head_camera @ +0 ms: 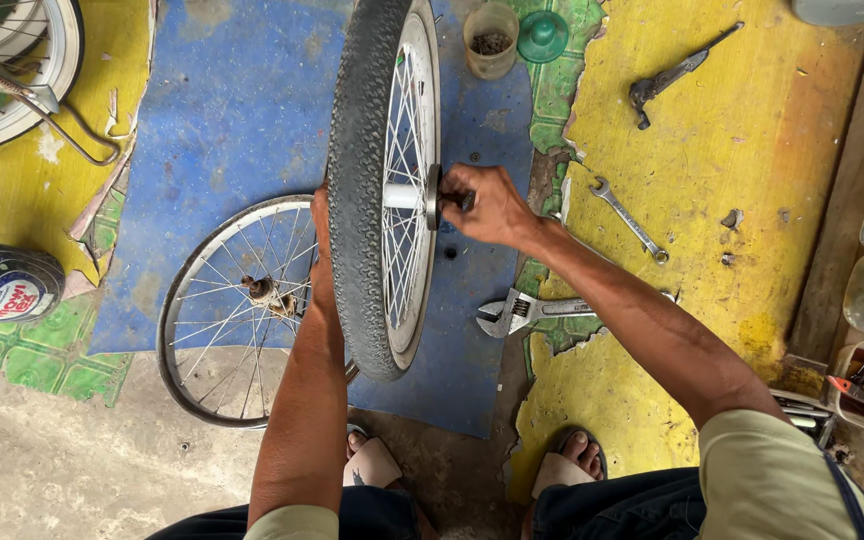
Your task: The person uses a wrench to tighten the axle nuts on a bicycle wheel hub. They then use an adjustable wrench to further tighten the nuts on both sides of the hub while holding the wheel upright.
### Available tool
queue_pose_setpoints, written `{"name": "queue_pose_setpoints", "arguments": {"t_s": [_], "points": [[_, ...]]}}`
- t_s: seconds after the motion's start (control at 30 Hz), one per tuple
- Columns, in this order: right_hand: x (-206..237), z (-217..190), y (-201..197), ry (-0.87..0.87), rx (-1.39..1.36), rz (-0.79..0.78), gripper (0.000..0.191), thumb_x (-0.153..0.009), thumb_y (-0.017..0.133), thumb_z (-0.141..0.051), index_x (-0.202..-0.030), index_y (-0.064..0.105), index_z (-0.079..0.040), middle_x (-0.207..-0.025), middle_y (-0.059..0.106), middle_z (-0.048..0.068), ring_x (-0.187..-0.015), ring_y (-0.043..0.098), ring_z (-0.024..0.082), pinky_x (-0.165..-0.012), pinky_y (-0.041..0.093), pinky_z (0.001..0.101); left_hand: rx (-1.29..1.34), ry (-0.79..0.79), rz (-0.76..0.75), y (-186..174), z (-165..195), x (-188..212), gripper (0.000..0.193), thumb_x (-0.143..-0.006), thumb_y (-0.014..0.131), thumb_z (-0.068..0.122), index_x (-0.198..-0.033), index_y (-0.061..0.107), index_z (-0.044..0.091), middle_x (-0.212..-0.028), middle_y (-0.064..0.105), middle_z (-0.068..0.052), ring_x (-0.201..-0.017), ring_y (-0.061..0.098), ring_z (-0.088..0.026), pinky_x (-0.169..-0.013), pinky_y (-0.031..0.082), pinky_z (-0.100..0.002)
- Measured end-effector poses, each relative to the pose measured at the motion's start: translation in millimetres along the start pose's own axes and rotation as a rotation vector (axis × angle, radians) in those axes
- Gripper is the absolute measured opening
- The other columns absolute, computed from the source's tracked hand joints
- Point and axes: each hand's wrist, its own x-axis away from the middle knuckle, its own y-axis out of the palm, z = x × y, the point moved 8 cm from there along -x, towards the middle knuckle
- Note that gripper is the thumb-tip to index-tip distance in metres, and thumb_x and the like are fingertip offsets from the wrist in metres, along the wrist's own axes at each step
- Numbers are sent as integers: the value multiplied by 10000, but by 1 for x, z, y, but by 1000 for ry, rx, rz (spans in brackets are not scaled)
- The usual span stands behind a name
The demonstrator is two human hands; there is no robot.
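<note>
Standing upright on the blue mat is a bicycle wheel with a black tyre, seen edge-on from above, and it is the biggest thing between the two arms. Its silver spokes and white hub face to the right side. Behind it, lying flat partly on the mat and partly on the concrete floor, there is a bare rim with spokes, without tyre. One more wheel shows in the top left corner.

The left hand is on the far side of the tyre and is mostly hidden by it; it touches the tyre wall, but I cannot tell if the fingers are closed. The right hand is clenched around a small dark part at the end of the axle, just beside the hub.

On the torn yellow sheet at the right lie several tools: an adjustable spanner near the lower part of the wheel, an open-ended spanner further up, and a dark tool with long handle near the top. A blue oil can lies at the left edge. Near the top of the wheel stand a clear plastic cup with dark small parts inside and a green lid just beside it.
</note>
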Motion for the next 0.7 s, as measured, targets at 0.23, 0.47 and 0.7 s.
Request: {"name": "queue_pose_setpoints", "arguments": {"t_s": [0.23,0.47,0.7], "points": [[11,7,-5,437,-360,69,200,-838,633,27,-1029,636,-34,-915,758,77,-666,715,126,-505,645,263,5,-14,-4,-5,12,10,225,-968,615,157,-1000,695,-51,-795,721,-137,-630,679,-189,-553,547,-371],[4,8,10,529,-290,-83,96,-980,645,-94,-1012,691,-16,-882,755,95,-601,684,135,-493,610,271,3,-27,-4,-7,6,16,231,-972,603,160,-1007,692,-50,-797,719,-131,-628,679,-189,-549,551,-364],[4,-16,-3,135,-191,73,161,-888,690,-7,-1047,673,12,-933,752,119,-788,732,164,-559,654,267,6,-34,0,-9,8,20,237,-977,591,163,-1015,689,-49,-798,716,-126,-626,680,-188,-545,556,-356]]}}
